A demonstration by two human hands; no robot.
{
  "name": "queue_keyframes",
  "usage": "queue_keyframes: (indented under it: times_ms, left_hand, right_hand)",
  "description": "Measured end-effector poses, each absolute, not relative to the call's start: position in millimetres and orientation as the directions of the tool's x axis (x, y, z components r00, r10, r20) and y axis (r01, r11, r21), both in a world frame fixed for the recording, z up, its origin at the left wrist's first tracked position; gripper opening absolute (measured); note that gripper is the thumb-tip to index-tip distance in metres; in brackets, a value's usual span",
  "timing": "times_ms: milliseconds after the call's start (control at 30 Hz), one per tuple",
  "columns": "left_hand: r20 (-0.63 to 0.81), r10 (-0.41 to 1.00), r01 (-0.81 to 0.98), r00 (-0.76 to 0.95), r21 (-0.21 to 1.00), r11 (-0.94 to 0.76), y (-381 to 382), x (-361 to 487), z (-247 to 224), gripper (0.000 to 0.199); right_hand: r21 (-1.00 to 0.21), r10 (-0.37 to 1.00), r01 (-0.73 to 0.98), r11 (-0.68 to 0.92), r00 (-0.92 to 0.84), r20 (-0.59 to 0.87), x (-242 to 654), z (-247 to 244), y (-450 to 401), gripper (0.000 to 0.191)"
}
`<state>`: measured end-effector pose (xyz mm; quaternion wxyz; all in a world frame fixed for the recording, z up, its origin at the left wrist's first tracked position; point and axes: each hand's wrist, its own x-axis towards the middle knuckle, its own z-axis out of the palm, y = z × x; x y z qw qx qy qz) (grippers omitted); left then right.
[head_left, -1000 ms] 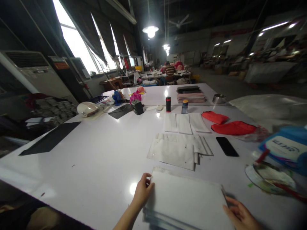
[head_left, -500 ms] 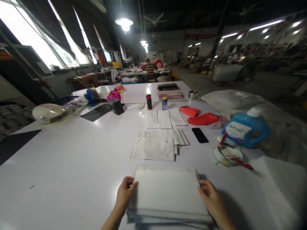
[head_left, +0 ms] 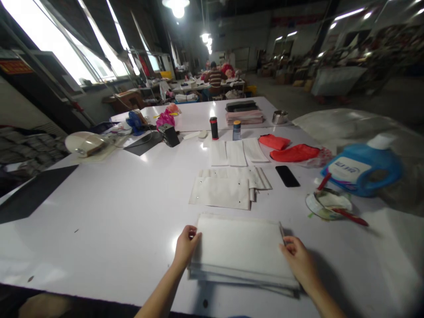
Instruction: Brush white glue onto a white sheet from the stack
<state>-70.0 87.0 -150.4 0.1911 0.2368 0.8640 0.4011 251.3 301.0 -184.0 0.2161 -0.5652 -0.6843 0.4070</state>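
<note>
White work table [head_left: 99,212] bearing a stack of white fabric pieces [head_left: 240,249], which lies directly between the hands. Left hand [head_left: 186,247] and right hand [head_left: 298,258] stand well apart, clasping its opposite side edges. Just beyond the grip: further white pieces [head_left: 220,193]. Right of the grip: blue plastic jug [head_left: 361,170]; black phone [head_left: 287,176].

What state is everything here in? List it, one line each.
left hand, gripping the stack's left edge
right hand, gripping the stack's right edge
white cloth stack, squared, lying flat
blue plastic jug, tilted over, capped
black smartphone, lying flat
overhead lamp, lit
</note>
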Motion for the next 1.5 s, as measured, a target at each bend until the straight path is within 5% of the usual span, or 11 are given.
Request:
queue_keyframes:
  times_ms: [100, 200, 300, 400, 533, 633, 767, 900, 1100, 1267, 1500]
  left_hand:
    - [-0.143, 0.578, 0.287, -0.804, 0.757, 0.587, 83.8, -70.2, -149.2, 0.023]
    - [-0.008, 0.658, 0.506, -0.753, 0.632, 0.587, 85.0, -64.1, -142.7, 0.022]
    - [0.1, 0.818, 0.773, -0.567, 0.409, 0.486, 96.2, -45.6, -133.7, 0.032]
    - [0.043, 0.932, 0.874, -0.359, 0.367, 0.32, 114.2, -19.9, -128.1, 0.043]
    - [-0.026, 0.958, 0.908, -0.286, 0.312, 0.279, 129.6, 0.5, -130.6, 0.063]
    - [-0.055, 0.958, 0.913, -0.283, 0.292, 0.286, 128.5, 2.6, -139.3, 0.064]
    - [-0.032, 0.956, 0.914, -0.291, 0.287, 0.288, 123.0, 2.9, -157.1, 0.066]
    - [0.047, 0.971, 0.948, -0.233, 0.232, 0.217, 123.4, -1.0, -171.3, 0.064]
    - [0.126, 0.984, 0.989, -0.126, 0.096, 0.114, 115.4, -30.1, -174.1, 0.072]
    - [0.188, 0.954, 0.972, -0.232, 0.067, 0.223, 100.2, -46.1, -176.5, 0.085]
    - [0.162, 0.955, 0.964, -0.248, 0.137, 0.227, 102.1, -45.6, -172.6, 0.089]
  right_hand:
    - [-0.779, 0.953, 0.625, 0.05, -0.263, -0.15, 249.0, -180.4, 299.7, 0.046]
    - [-0.764, 0.953, 0.641, 0.07, -0.269, -0.139, 247.2, -177.1, 298.7, 0.045]
    - [-0.752, 0.954, 0.654, 0.081, -0.27, -0.133, 244.5, -174.0, 296.8, 0.045]
    - [-0.733, 0.957, 0.673, 0.099, -0.265, -0.114, 243.1, -175.2, 294.5, 0.047]
    - [-0.693, 0.946, 0.701, 0.168, -0.313, -0.088, 249.5, -186.9, 299.1, 0.046]
    - [-0.579, 0.911, 0.724, 0.375, -0.405, 0.082, 251.0, -191.6, 305.9, 0.043]
    - [-0.244, 0.733, 0.705, 0.666, -0.56, 0.386, 219.8, -180.8, 287.0, 0.041]
    - [-0.215, 0.516, 0.469, 0.857, -0.777, 0.362, 163.4, -173.0, 240.4, 0.046]
    - [-0.202, 0.494, 0.471, 0.859, -0.865, 0.084, 168.2, -188.6, 246.4, 0.067]
    - [-0.144, 0.624, 0.607, 0.781, -0.754, 0.207, 211.8, -202.8, 274.3, 0.072]
    - [-0.141, 0.586, 0.573, 0.807, -0.747, 0.315, 209.7, -235.2, 282.7, 0.076]
